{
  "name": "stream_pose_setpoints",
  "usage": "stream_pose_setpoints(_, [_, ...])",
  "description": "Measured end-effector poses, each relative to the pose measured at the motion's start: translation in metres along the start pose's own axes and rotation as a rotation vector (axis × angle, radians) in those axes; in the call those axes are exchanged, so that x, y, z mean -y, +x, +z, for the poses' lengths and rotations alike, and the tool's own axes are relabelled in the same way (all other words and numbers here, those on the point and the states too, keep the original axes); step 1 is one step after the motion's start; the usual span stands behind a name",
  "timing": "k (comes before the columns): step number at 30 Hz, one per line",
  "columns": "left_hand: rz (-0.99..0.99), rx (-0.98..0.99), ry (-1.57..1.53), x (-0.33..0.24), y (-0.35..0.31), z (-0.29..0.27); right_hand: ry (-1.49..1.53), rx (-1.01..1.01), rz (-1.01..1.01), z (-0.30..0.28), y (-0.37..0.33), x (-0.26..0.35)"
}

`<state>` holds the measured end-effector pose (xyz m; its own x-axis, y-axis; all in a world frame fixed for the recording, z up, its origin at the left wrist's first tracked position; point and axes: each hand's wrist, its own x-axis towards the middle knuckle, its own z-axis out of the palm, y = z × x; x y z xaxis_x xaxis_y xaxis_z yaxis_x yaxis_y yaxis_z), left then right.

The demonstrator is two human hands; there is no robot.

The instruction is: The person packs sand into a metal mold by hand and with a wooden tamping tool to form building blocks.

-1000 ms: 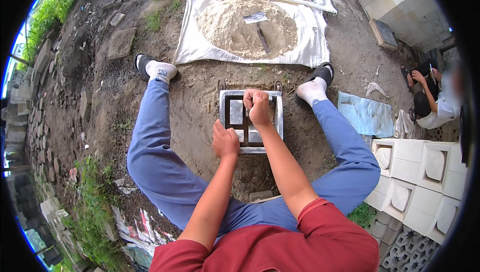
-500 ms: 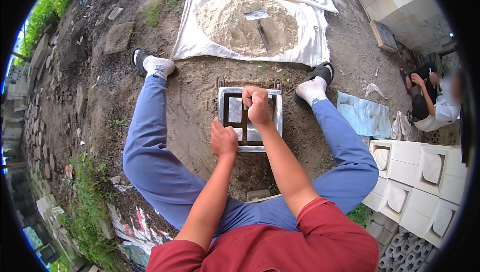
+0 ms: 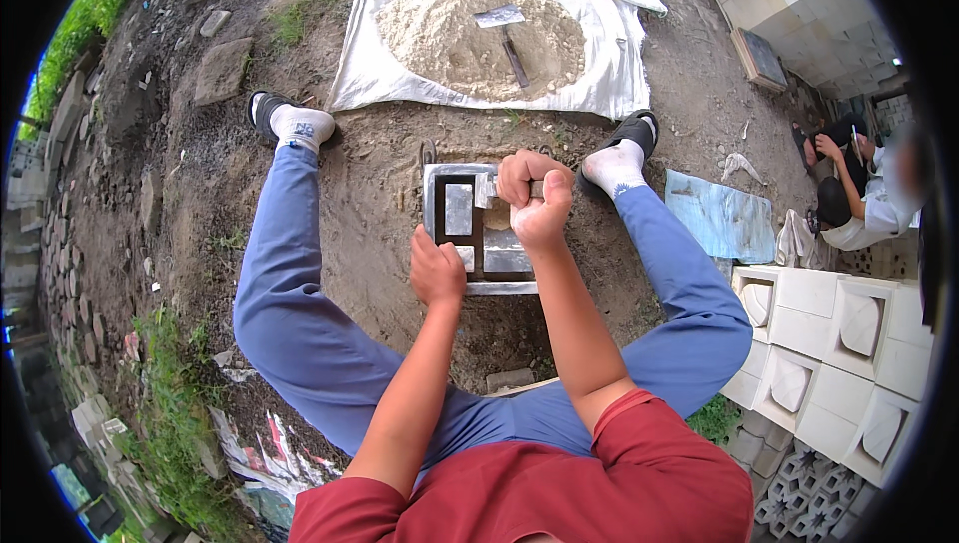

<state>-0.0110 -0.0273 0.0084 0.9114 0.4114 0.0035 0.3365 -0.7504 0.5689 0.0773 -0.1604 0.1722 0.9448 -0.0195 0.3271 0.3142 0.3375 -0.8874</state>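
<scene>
A square metal mould (image 3: 430, 198) lies on the dirt between my feet, with flat grey metal blocks (image 3: 459, 209) and dark slots inside its frame. My left hand (image 3: 438, 269) is closed at the mould's left rim, its fingers together on the near left corner area. Over the mould's far right part, my right hand (image 3: 539, 198) makes a fist around a short hammer-like metal tool (image 3: 484, 190). The tool's pale blunt end sticks out on the left of the fist, above the far blocks. Beneath the fist, part of the mould's right side is hidden.
Ahead lies a white sheet (image 3: 350, 78) bearing a heap of pale sand (image 3: 430, 33) with a trowel-like tool (image 3: 514, 55) on it. To the right are a blue sheet (image 3: 719, 218), stacked pale blocks (image 3: 809, 308) and a seated person (image 3: 874, 188). A flat stone (image 3: 222, 71) lies far left.
My right fist has turned and shifted slightly right, so the tool's metal end now shows. The left hand stays at the mould's rim. The whole view has shifted a little.
</scene>
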Motion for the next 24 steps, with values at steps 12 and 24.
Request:
stream_pose_setpoints(12, [-0.005, 0.055, -0.007, -0.009, -0.001, -0.002, -0.33, -0.024, -0.053, -0.021, -0.022, -0.079])
stream_pose_setpoints(24, [0.014, 0.022, 0.022, -0.019, -0.002, -0.005, -0.194, -0.077, 0.011, -0.02, -0.018, -0.064])
